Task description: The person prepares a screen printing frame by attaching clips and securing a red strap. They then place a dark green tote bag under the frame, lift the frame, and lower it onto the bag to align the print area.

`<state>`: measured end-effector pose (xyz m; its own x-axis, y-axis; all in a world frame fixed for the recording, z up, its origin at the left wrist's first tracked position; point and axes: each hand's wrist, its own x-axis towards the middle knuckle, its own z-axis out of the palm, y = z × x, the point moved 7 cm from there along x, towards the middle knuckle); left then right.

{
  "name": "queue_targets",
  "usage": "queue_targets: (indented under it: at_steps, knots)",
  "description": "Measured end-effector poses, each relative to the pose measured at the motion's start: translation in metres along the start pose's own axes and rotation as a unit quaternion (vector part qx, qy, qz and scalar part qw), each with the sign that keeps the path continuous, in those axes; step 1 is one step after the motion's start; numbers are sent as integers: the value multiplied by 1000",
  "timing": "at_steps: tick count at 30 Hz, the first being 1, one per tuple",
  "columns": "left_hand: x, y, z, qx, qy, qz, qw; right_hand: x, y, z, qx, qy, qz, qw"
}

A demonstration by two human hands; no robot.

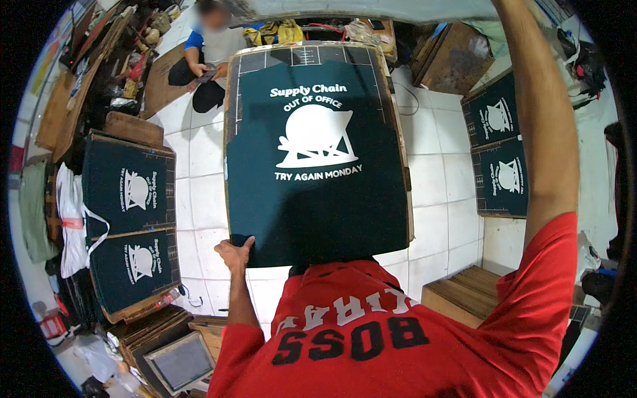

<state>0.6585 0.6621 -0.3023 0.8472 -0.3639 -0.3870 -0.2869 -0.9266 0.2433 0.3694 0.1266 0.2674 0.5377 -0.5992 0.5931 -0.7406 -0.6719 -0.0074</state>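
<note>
A dark green fabric panel (318,212) lies flat on a board in front of me, with a white printed picture and lettering on it. My left hand (235,253) is at the board's near left corner, its thumb touching the fabric's edge and its fingers apart. High on the right my right arm (547,113) stretches up past the top of the picture, so the right hand is out of sight. Near that arm's upper end a pale greyish sheet-like surface (398,12) spans the top edge. A shadow falls over the panel's near part.
Boards with similar printed green panels stand at the left (133,192) and right (507,174). A seated person (215,53) holds a dark flat object at the far left. Framed screens (179,361) lean at the lower left. White floor tiles (438,192) show between the boards.
</note>
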Motion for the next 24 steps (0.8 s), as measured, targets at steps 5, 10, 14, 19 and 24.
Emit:
queue_targets:
  at_steps: [5, 10, 14, 19, 24]
  knots:
    - [7, -2, 3, -3, -37, -3, 999, -143, -41, 16, 15, -74, -48, 996]
    - [14, -6, 4, 4, -32, 36, 999, -265, -98, 41, 80, -24, -108, 991]
    - [7, -12, 3, -195, -39, 64, 978, -258, -90, 36, 108, 24, -97, 989]
    - [-14, -12, -4, -111, -41, 152, 981, -167, -54, 23, 100, -53, -4, 994]
    - [-17, -1, -16, -76, -19, 149, 986, -83, -15, 13, 97, -63, 22, 993]
